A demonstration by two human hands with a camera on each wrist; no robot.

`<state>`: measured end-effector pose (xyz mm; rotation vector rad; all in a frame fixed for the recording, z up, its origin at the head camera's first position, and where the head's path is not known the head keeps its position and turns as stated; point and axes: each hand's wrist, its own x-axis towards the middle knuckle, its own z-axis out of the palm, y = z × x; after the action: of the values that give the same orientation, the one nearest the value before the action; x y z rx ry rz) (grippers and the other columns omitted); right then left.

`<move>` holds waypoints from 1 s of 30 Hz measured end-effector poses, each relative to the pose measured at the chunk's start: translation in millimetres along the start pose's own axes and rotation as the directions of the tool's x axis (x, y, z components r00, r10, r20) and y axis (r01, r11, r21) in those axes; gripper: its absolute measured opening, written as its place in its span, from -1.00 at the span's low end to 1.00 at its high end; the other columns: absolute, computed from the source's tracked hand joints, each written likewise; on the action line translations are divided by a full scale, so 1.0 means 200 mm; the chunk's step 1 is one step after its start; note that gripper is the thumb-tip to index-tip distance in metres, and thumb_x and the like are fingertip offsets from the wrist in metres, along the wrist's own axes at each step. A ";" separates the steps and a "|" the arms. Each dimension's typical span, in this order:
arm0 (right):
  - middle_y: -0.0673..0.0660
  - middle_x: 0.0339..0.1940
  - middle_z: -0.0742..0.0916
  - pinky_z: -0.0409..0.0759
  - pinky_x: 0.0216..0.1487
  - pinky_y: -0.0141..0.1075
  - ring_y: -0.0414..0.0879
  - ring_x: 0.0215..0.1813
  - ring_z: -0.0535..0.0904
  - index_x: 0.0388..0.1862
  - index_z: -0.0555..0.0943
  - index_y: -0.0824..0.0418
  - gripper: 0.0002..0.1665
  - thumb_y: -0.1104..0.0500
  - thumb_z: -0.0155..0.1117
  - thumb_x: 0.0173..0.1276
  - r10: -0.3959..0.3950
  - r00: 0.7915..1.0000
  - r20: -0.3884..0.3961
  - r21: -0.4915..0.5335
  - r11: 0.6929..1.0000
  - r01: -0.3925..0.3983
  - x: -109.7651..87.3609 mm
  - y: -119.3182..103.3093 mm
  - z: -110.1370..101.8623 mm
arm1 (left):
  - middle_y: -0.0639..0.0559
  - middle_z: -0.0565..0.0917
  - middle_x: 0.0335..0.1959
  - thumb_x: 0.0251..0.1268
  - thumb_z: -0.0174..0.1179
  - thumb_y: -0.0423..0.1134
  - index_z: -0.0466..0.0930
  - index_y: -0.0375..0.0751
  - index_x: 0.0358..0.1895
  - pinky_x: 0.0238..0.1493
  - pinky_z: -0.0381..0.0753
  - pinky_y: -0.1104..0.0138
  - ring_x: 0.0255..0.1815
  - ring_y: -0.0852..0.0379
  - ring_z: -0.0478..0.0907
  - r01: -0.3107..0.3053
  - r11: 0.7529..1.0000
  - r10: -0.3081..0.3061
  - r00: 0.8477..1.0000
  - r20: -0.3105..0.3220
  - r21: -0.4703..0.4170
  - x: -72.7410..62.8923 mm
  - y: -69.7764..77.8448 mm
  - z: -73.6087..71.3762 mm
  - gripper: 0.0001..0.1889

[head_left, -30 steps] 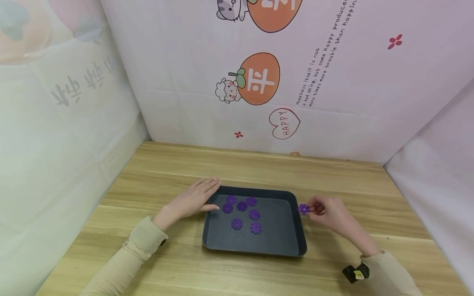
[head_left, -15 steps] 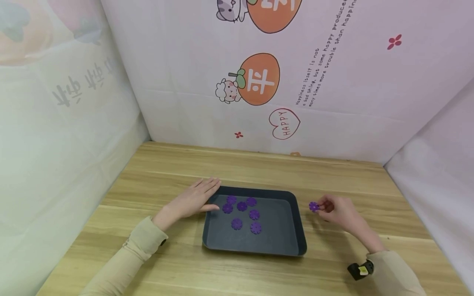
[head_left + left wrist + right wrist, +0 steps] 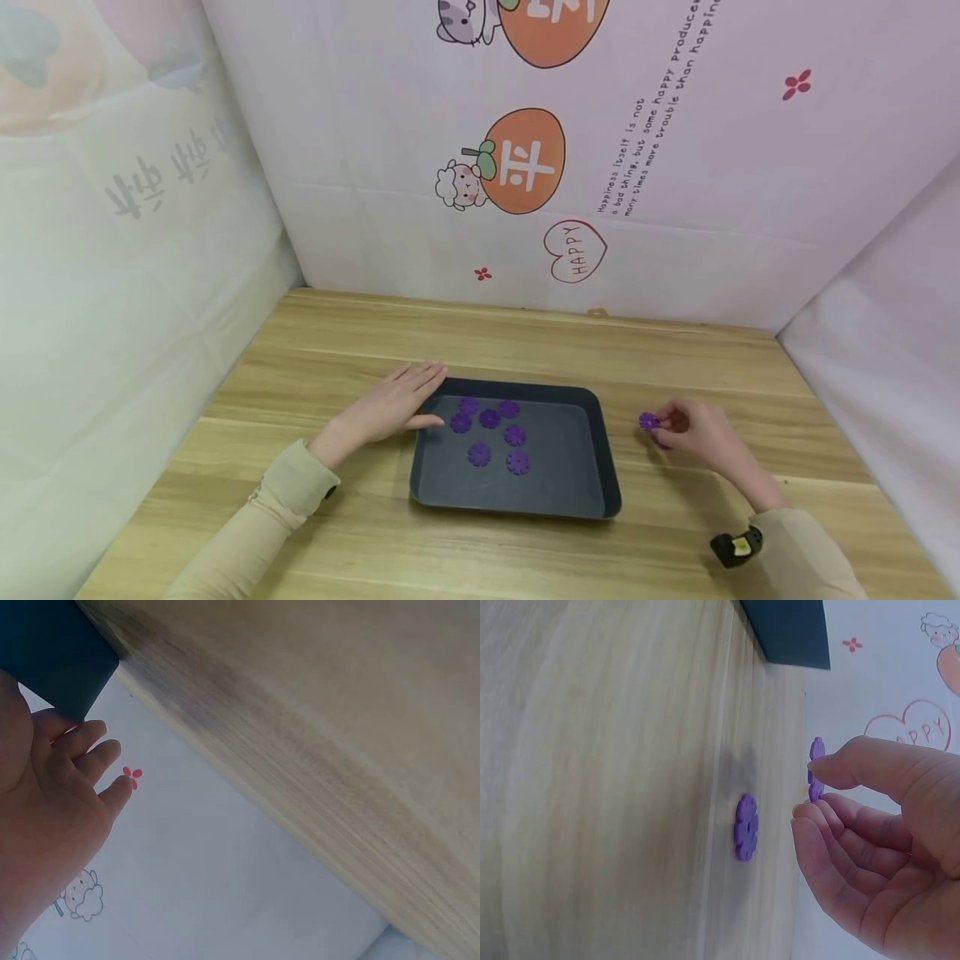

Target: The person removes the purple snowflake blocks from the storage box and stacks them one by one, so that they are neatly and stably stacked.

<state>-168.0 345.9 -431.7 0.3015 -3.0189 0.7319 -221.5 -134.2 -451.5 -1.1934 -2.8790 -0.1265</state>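
Observation:
My right hand point(image 3: 697, 429) pinches a purple snowflake building disc point(image 3: 648, 422) between thumb and fingertips, to the right of the tray. A second purple disc point(image 3: 746, 827) lies on the table below that hand, partly covered by it in the head view. The dark grey rectangular tray point(image 3: 555, 492) holds several more flat purple discs, among them a front one point(image 3: 517, 462); they sit mostly in its left half. At the tray's far left corner, my left hand point(image 3: 390, 406) rests with fingers straight over the rim, thumb pointing inward.
A wooden table point(image 3: 360, 533) carries the tray. Pale printed cloth point(image 3: 390, 233) stands as a wall behind it, with further cloth walls on the left and right. A black wrist device point(image 3: 737, 546) sits at the right sleeve.
My right hand has moved right, away from the tray's edge, with the purple disc pinched. Another disc now shows beneath it. The left hand and the tray have stayed put.

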 end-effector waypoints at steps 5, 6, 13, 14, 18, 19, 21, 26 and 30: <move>0.13 -0.37 0.76 0.58 -0.39 -0.51 -0.18 -0.35 0.62 -0.24 0.67 0.36 -0.74 0.24 0.49 0.15 0.022 1.000 0.012 -0.001 1.000 -0.022 -0.01 0.04 0.00 | -0.18 0.11 0.61 0.44 -0.04 0.28 0.03 -0.25 0.58 0.62 0.10 -0.05 0.63 -0.11 0.08 0.010 1.000 -0.010 1.000 0.012 0.000 0.00 0.00 0.00 -0.13; 0.12 -0.37 0.76 0.58 -0.38 -0.52 -0.19 -0.35 0.61 -0.24 0.67 0.36 -0.74 0.24 0.49 0.15 0.029 1.000 0.012 -0.004 1.000 -0.029 -0.01 0.05 0.00 | -0.19 0.12 0.60 0.44 -0.04 0.28 0.04 -0.26 0.57 0.61 0.11 -0.05 0.62 -0.12 0.08 0.010 1.000 -0.010 1.000 0.011 -0.001 0.00 0.00 0.00 -0.13; 0.11 -0.38 0.76 0.57 -0.39 -0.51 -0.26 -0.38 0.58 -0.26 0.67 0.36 -0.75 0.24 0.48 0.13 0.031 0.999 0.015 -0.006 0.999 -0.031 -0.02 0.09 0.00 | -0.21 0.15 0.59 0.44 -0.01 0.25 0.08 -0.30 0.56 0.59 0.14 -0.08 0.60 -0.16 0.13 0.000 1.000 0.000 1.000 -0.006 -0.001 0.00 0.00 0.01 -0.15; 0.10 -0.39 0.76 0.57 -0.39 -0.51 -0.27 -0.38 0.58 -0.26 0.67 0.36 -0.75 0.24 0.48 0.13 0.032 0.999 0.012 -0.009 0.999 -0.032 -0.02 0.10 0.00 | -0.22 0.15 0.59 0.45 -0.01 0.25 0.08 -0.30 0.56 0.59 0.14 -0.09 0.60 -0.16 0.13 0.001 1.000 -0.001 1.000 -0.007 -0.004 0.00 0.00 0.01 -0.15; 0.09 -0.39 0.76 0.55 -0.40 -0.50 -0.31 -0.39 0.56 -0.27 0.67 0.34 -0.75 0.23 0.49 0.12 0.033 0.999 0.006 -0.020 0.999 -0.033 -0.03 0.12 0.01 | -0.22 0.15 0.59 0.45 -0.01 0.24 0.08 -0.30 0.56 0.59 0.14 -0.09 0.60 -0.16 0.13 0.001 1.000 -0.002 1.000 -0.010 -0.008 0.00 0.00 0.01 -0.15; 0.10 -0.39 0.76 0.55 -0.41 -0.50 -0.29 -0.39 0.56 -0.28 0.67 0.35 -0.75 0.22 0.49 0.12 0.031 0.999 0.009 -0.022 0.999 -0.031 -0.03 0.12 0.01 | -0.21 0.15 0.59 0.44 -0.01 0.25 0.08 -0.30 0.56 0.59 0.13 -0.09 0.61 -0.16 0.12 0.002 1.000 -0.002 1.000 -0.008 -0.010 0.00 0.01 0.00 -0.15; 0.09 -0.39 0.76 0.54 -0.41 -0.49 -0.28 -0.39 0.57 -0.29 0.67 0.34 -0.76 0.23 0.50 0.12 0.033 0.999 0.012 -0.027 0.999 -0.033 -0.03 0.13 0.01 | -0.21 0.14 0.60 0.44 -0.01 0.26 0.07 -0.29 0.56 0.60 0.12 -0.08 0.61 -0.15 0.11 0.003 1.000 -0.003 1.000 -0.006 -0.012 0.00 0.01 0.00 -0.14; 0.09 -0.41 0.75 0.54 -0.43 -0.48 -0.22 -0.38 0.60 -0.31 0.66 0.32 -0.79 0.23 0.48 0.13 0.032 0.999 0.023 -0.056 0.998 -0.031 -0.03 0.13 0.01 | -0.20 0.12 0.60 0.43 -0.01 0.26 0.05 -0.28 0.57 0.61 0.11 -0.07 0.62 -0.14 0.10 0.007 1.000 -0.007 1.000 0.001 -0.018 0.00 0.00 0.00 -0.13; 0.08 -0.42 0.75 0.53 -0.44 -0.48 -0.23 -0.39 0.59 -0.31 0.67 0.31 -0.81 0.24 0.46 0.15 0.036 0.999 0.039 -0.067 0.997 -0.034 -0.04 0.13 0.01 | -0.18 0.10 0.61 0.44 -0.04 0.28 0.02 -0.25 0.58 0.62 0.09 -0.06 0.62 -0.13 0.08 0.014 1.000 -0.014 1.000 0.013 -0.019 0.00 0.00 0.01 -0.13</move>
<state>-165.2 369.2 -446.9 0.2653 -3.0856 0.6341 -221.8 -133.9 -452.6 -1.1812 -2.9043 -0.1481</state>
